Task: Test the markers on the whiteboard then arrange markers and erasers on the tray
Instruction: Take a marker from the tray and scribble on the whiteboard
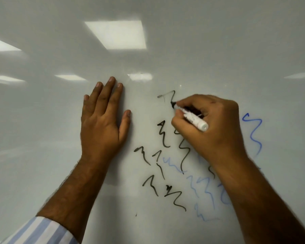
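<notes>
Whiteboard [183, 50] meets marker [192, 117] tip, barrel slanting down-right in right hand [211, 124].

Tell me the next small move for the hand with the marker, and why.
Probably drag the marker on down to finish this squiggle. The right hand has its black tip on the whiteboard partway through a faint stroke, while the left hand lies flat, bracing.

Nothing readable is showing: the whiteboard [165, 59] is carrying only black and blue squiggles, and the print on the marker [194, 118] barrel is blurring beyond reading
</notes>
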